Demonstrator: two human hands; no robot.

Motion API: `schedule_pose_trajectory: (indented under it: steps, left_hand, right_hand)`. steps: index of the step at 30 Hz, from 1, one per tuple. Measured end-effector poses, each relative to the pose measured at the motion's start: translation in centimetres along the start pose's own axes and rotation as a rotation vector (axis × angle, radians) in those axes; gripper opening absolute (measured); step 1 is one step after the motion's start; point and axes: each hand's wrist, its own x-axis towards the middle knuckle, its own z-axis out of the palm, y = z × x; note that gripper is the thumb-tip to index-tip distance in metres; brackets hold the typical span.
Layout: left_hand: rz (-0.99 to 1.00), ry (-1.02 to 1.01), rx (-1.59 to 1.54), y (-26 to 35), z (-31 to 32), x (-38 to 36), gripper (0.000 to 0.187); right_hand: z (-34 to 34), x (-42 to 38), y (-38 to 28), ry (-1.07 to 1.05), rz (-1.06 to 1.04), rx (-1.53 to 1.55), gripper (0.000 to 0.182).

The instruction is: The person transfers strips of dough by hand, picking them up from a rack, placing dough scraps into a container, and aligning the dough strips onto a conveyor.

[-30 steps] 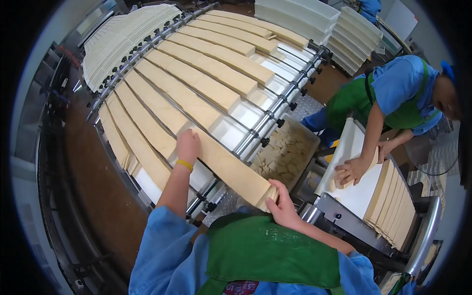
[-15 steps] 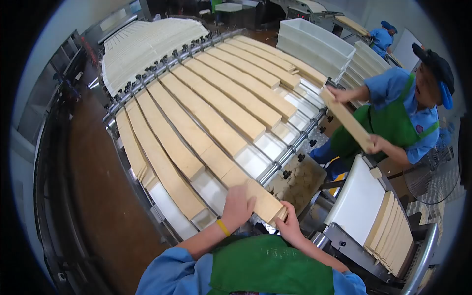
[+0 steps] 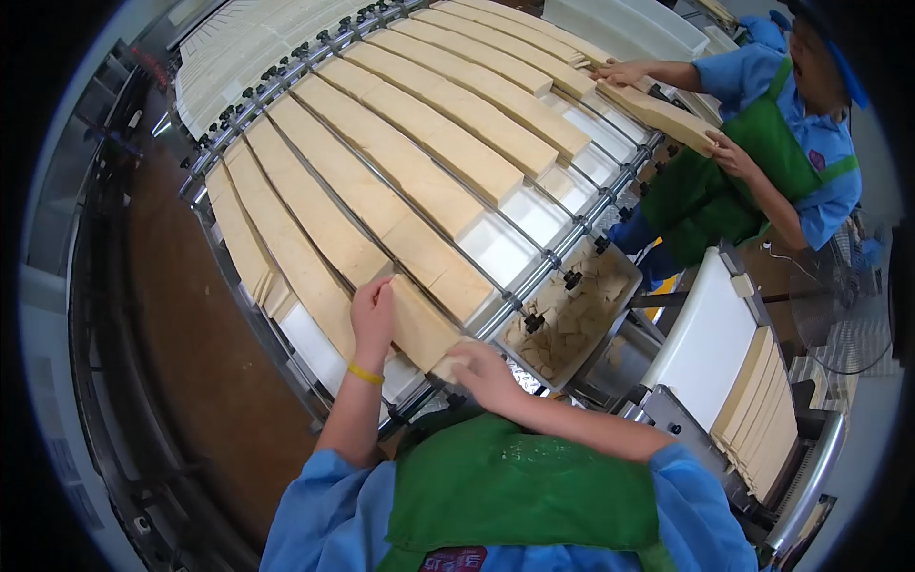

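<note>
Between my hands lies the near section of a pale stack of thin dough-like strips (image 3: 424, 324), in a lane between metal rods. My left hand (image 3: 373, 313) is at its left side, fingers curled at the far left corner, a yellow band on the wrist. My right hand (image 3: 484, 374) grips the stack's near end, fingers bent over it. One lane to the right, another long pale stack (image 3: 443, 272) ends near the front roller bar. More long stacks (image 3: 324, 181) lie side by side beyond, separated by rods.
A co-worker's hands (image 3: 729, 153) hold a pale stack (image 3: 658, 112) at the far right lane. A bin of scraps (image 3: 572, 315) sits below the bar (image 3: 558, 257) with black knobs. On the right, a white belt (image 3: 705, 334) carries stacked strips (image 3: 762, 410).
My hands have moved left from the stack one lane over to this one. The co-worker's stack has come down from a raised tilt onto the far right lane. The camera view has tipped downward.
</note>
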Motion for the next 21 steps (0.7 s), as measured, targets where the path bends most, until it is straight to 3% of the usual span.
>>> schedule_pose_trajectory:
  steps: [2, 3, 6, 8, 12, 14, 17, 21]
  left_hand:
    - [-0.039, -0.087, 0.077, -3.5, 0.8, 1.6, 0.02]
    - [0.052, -0.05, 0.184, -3.1, 1.0, 1.5, 0.021]
    - [0.288, 0.075, 0.433, -0.2, 1.4, 0.6, 0.025]
    - [0.379, 0.154, 0.516, 0.7, 1.2, -0.6, 0.031]
    - [0.274, 0.318, 0.291, 0.0, 1.9, -1.8, 0.044]
    - [0.21, 0.39, 0.182, -0.6, 2.3, -1.7, 0.05]
    - [0.015, 0.38, 0.038, -3.7, 2.9, -0.2, 0.058]
    - [-0.108, 0.229, -0.078, -1.7, 1.7, 0.0, 0.063]
  right_hand:
    - [1.2, 0.9, -0.4, -0.033, 0.192, 0.107, 0.03]
    - [1.5, 1.0, -0.9, 0.042, 0.088, 0.036, 0.035]
    - [1.9, 1.6, -2.6, -0.007, 0.293, 0.152, 0.04]
    - [2.4, 2.2, -2.3, -0.033, 0.273, 0.158, 0.046]
    - [2.6, 3.2, 0.1, -0.059, 0.141, 0.166, 0.05]
    - [1.9, 3.0, 0.3, -0.109, 0.171, 0.191, 0.047]
    - [1.5, 2.9, 1.0, -0.134, 0.15, 0.045, 0.045]
    - [0.9, 2.7, -0.1, -0.115, 0.161, -0.029, 0.045]
